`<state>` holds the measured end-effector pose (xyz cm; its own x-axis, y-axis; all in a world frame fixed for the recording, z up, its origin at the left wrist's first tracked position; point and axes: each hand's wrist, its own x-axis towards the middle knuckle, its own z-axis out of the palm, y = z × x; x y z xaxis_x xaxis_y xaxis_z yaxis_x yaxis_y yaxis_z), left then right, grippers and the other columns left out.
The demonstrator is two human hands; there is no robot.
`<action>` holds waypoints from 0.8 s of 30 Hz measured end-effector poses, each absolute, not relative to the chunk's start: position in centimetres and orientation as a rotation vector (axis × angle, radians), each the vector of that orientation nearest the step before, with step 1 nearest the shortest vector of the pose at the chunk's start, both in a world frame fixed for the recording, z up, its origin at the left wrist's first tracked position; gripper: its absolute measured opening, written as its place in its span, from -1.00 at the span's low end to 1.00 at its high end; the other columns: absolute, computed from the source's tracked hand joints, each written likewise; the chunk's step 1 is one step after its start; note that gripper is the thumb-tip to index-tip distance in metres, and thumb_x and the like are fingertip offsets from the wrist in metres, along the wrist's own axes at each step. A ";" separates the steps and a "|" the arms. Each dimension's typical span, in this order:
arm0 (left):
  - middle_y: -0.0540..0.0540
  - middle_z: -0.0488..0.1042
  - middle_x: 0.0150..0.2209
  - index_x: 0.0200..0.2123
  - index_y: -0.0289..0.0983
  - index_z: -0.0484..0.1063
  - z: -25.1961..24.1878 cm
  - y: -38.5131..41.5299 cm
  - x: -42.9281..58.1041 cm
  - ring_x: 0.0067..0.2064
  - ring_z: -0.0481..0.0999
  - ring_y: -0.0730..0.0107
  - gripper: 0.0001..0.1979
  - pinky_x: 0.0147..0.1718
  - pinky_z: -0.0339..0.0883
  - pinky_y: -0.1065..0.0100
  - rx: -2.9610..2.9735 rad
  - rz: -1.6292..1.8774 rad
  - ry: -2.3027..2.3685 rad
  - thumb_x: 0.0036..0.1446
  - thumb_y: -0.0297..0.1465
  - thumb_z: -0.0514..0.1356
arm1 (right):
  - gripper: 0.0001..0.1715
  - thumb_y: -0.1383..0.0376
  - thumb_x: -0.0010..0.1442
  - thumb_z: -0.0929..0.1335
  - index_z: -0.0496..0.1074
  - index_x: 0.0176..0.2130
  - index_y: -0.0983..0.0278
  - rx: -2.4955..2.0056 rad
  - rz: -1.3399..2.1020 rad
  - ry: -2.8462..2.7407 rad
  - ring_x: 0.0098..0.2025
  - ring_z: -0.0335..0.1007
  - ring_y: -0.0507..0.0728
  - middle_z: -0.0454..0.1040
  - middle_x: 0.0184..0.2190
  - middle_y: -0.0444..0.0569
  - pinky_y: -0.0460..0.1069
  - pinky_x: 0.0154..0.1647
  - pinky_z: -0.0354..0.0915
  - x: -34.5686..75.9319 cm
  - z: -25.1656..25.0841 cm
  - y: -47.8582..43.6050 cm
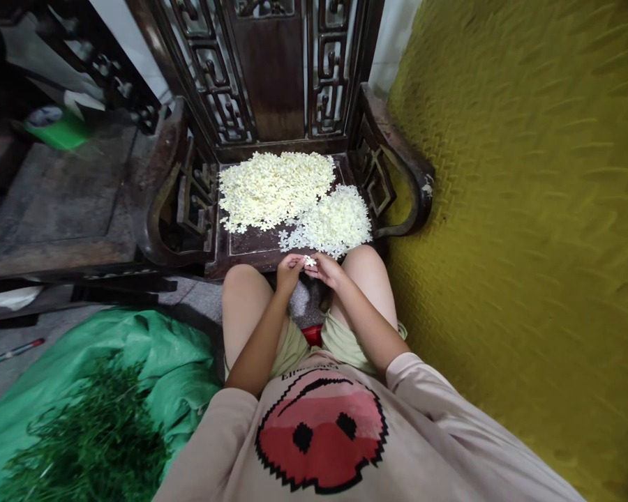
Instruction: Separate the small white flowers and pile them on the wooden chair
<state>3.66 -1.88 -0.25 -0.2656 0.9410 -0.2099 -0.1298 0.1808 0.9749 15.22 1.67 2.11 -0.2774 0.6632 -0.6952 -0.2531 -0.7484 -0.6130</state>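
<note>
Both hands meet above my lap, at the front edge of the chair seat. Between them sits a small white flower (310,261) with open petals. My right hand (325,269) is closed around it, the fingers pointing left. From the other side, my left hand (291,270) is pinched, its fingertips close to the flower; what is in that pinch is too small to make out. Just beyond the hands, a pile of loose white flowers (340,219) lies on the seat. Behind it to the left spreads a larger, yellower pile of flowers (272,188).
The dark carved wooden chair (280,90) has curved armrests on both sides. A yellow textured surface (518,230) rises at the right. Leafy green stems (99,425) lie on a green sheet (172,348) at lower left. A green roll (57,127) rests on the wooden surface at left.
</note>
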 end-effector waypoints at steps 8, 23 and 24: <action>-0.03 0.47 -0.47 -0.45 -0.30 0.43 -0.3 -1.9 3.6 -0.43 0.42 0.45 -0.81 -0.34 0.29 0.39 0.872 1.319 1.441 -0.15 -0.31 0.25 | -0.85 0.25 -0.02 0.38 0.33 -0.45 0.26 -1.336 2.026 -0.606 -0.49 0.32 -0.06 0.38 -0.54 -0.18 -0.17 -0.47 0.23 15.2 2.4 1.3; -0.01 0.43 -0.51 -0.50 -0.31 0.42 0.0 -2.0 3.5 -0.45 0.37 0.48 -0.78 -0.34 0.24 0.40 0.761 1.273 1.448 -0.21 -0.27 0.26 | -0.88 0.29 -0.12 0.37 0.44 -0.52 0.33 -1.416 1.775 -1.032 -0.56 0.17 -0.07 0.37 -0.63 -0.19 -0.13 -0.47 0.12 15.2 2.4 1.0; -0.01 0.43 -0.51 -0.50 -0.31 0.42 0.1 -2.0 3.6 -0.45 0.37 0.49 -0.77 -0.35 0.23 0.40 0.760 1.268 1.454 -0.22 -0.26 0.27 | -0.86 0.28 -0.11 0.36 0.44 -0.51 0.33 -1.402 1.738 -1.094 -0.58 0.14 -0.07 0.36 -0.64 -0.20 -0.13 -0.48 0.10 15.2 2.5 1.0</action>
<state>3.55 -1.97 0.09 -0.2825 0.9168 -0.2823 -0.1546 0.2469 0.9566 15.25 0.98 2.50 -0.2231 0.8706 -0.4385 0.0190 -0.4458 -0.8949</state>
